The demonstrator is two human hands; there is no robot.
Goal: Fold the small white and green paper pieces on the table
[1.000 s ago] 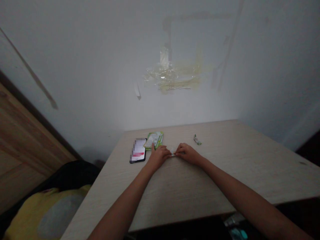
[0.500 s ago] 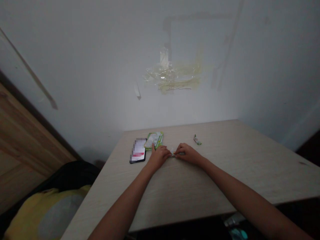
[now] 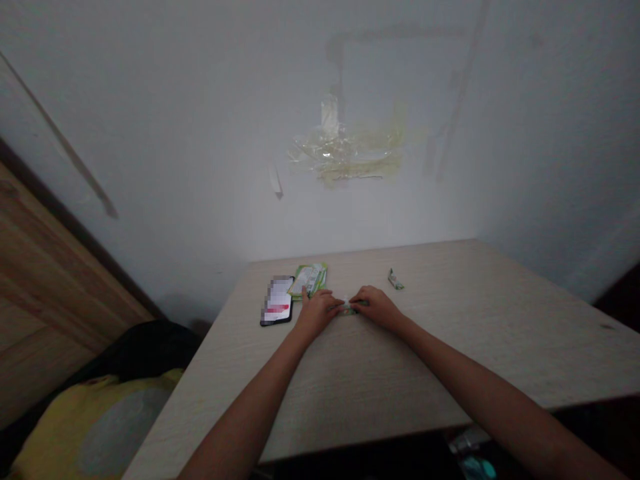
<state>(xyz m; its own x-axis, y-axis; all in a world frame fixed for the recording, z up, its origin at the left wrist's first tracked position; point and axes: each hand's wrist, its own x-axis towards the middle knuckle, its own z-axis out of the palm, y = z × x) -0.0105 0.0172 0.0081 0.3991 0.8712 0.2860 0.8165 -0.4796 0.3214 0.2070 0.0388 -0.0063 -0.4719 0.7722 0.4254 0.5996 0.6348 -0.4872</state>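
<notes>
A small white-and-green piece of wrapper point(image 3: 349, 309) lies low over the table between my two hands. My left hand point(image 3: 319, 312) has its fingertips closed on the left end of this wrapper, and its thumb sticks out toward the green packet point(image 3: 309, 277). From the other side my right hand point(image 3: 374, 304) pinches the right end with thumb and forefinger. The fingers hide most of the wrapper, and it is too small to make out in detail. A narrow folded wrapper strip point(image 3: 395, 279), green and white, lies beyond my right hand.
A phone point(image 3: 277, 307) with a lit screen lies left of my left hand, touching the green packet. The pale wooden table point(image 3: 450, 347) meets a wall point(image 3: 200, 133) with tape remnants point(image 3: 345, 150). A yellow-and-grey cushion-like item point(image 3: 100, 420) sits at lower left.
My fingers have shifted slightly around the small wrapper, and a little more of it shows between them. The phone, green packet and folded strip stay where they were.
</notes>
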